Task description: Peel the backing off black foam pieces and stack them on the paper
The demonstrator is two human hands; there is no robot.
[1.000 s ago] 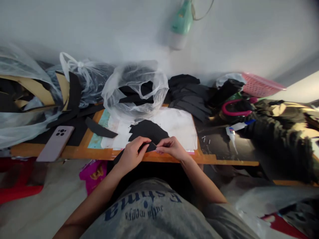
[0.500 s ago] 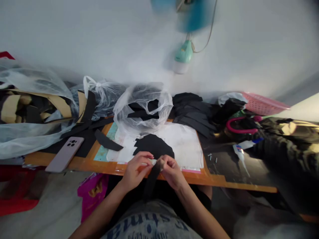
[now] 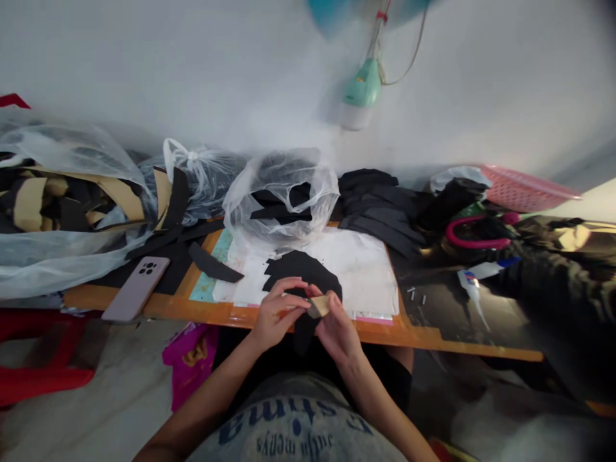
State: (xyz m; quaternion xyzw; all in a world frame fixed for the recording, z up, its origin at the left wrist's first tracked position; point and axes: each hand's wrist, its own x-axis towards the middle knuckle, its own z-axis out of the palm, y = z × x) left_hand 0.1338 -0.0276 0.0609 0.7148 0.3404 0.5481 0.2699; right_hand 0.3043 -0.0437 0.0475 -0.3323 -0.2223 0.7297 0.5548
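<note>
A dark strip (image 3: 303,333) with a tan underside is between my hands, just above the table's front edge. Its tan end is folded over and faces up. My right hand (image 3: 339,328) is closed on the strip, thumb against the tan end. From the other side, my left hand (image 3: 280,312) pinches at the edge of that end with thumb and fingertips. Beyond my fingers a fanned pile of black pieces (image 3: 303,269) lies on white paper (image 3: 368,273). A single black curved piece (image 3: 215,264) rests to the left of the pile.
An open clear plastic bag (image 3: 282,234) with black pieces stands behind the paper. Left are a phone (image 3: 136,289) and a big bag of strips (image 3: 72,263). More black pieces (image 3: 380,205), a glue bottle (image 3: 474,295) and a pink basket (image 3: 529,188) are at right.
The strip's end has been turned so its tan side shows. My right hand has opened out somewhat beneath it. The whole view has shifted slightly.
</note>
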